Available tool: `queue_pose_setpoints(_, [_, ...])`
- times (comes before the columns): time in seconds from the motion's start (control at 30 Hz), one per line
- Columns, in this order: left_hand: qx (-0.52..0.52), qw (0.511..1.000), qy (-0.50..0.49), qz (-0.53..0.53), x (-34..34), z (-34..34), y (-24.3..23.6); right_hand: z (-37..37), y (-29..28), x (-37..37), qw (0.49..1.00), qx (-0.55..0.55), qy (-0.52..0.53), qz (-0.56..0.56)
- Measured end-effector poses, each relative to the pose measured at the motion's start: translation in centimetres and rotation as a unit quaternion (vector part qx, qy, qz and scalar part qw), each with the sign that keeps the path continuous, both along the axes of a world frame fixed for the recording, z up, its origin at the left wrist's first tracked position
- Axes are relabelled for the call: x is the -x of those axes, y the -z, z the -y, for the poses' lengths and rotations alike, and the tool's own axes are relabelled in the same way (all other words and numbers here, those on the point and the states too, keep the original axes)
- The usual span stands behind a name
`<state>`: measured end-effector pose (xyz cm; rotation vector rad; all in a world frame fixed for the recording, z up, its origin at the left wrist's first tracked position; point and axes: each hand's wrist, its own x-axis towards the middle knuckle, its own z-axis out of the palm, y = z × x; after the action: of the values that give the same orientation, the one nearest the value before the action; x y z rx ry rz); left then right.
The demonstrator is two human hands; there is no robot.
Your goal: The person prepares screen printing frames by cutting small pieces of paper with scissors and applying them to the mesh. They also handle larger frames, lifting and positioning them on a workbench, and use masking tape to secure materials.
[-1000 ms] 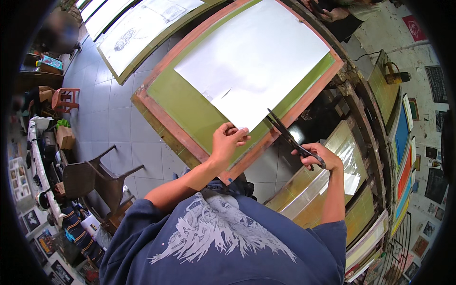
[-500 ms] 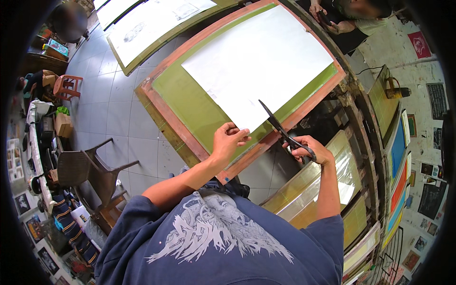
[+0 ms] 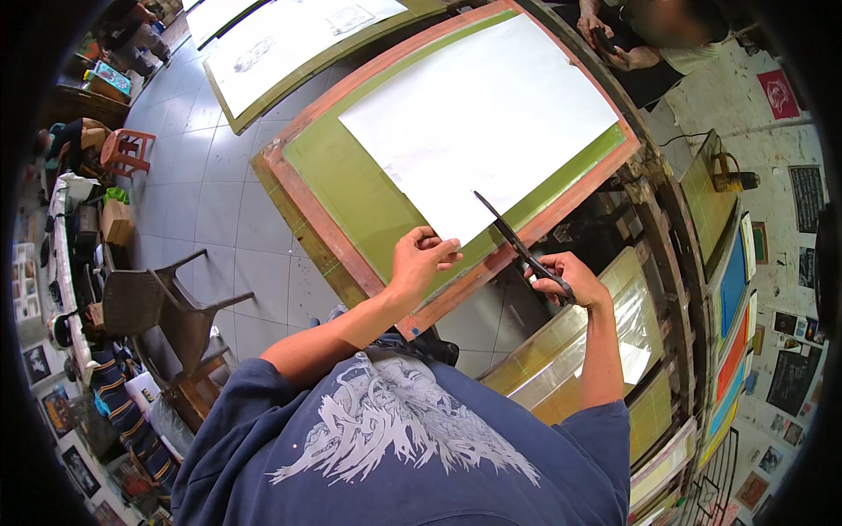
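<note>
A large white paper sheet [image 3: 478, 101] lies on a green screen [image 3: 329, 175] with a salmon-pink frame [image 3: 403, 323]. My left hand [image 3: 421, 263] pinches the paper's near corner between curled fingers, by the lower part of the screen. To its right, my right hand [image 3: 561, 279] grips black scissors [image 3: 510, 235] by the handles; their long blades reach over the paper's right edge near that corner, looking nearly closed. Whether the paper is between the blades I cannot tell.
Drawing sheets [image 3: 307, 35] lie on boards at top left. A chair [image 3: 153, 311] and red stool [image 3: 127, 151] stand on the tiled floor [image 3: 210, 202]. A co-worker [image 3: 667, 44] holds a dark object at top right. Framed screens [image 3: 732, 289] lean at right; a yellowish plastic-covered board [image 3: 614, 316] lies below.
My right hand and the scissors moved up and left, further over the paper's corner, and the blades look more closed. My left hand keeps the corner. The camera view shifted slightly.
</note>
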<state>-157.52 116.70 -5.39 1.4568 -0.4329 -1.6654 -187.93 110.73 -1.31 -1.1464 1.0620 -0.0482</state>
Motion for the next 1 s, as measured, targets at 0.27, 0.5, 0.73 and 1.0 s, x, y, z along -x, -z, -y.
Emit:
queue_pose_setpoints(0.27, [0.004, 1.0, -0.001, -0.005, 0.0, 0.0, 0.1, 0.3, -0.3, -0.4, 1.0, -0.001, 0.003, -0.007])
queue_pose_setpoints(0.5, [0.003, 1.0, -0.003, -0.007, -0.1, 0.0, 0.1, 1.0, 0.0, -1.3, 1.0, 0.007, -0.009, 0.004])
queue_pose_setpoints(0.73, [0.006, 1.0, 0.0, -0.017, -0.2, 0.0, 0.1, 1.2, -0.1, -1.6, 1.0, 0.006, -0.01, 0.001])
queue_pose_setpoints(1.0, [0.006, 1.0, 0.006, -0.014, -0.3, 0.0, 0.0, 1.5, -0.3, -1.8, 1.0, 0.0, -0.005, -0.008])
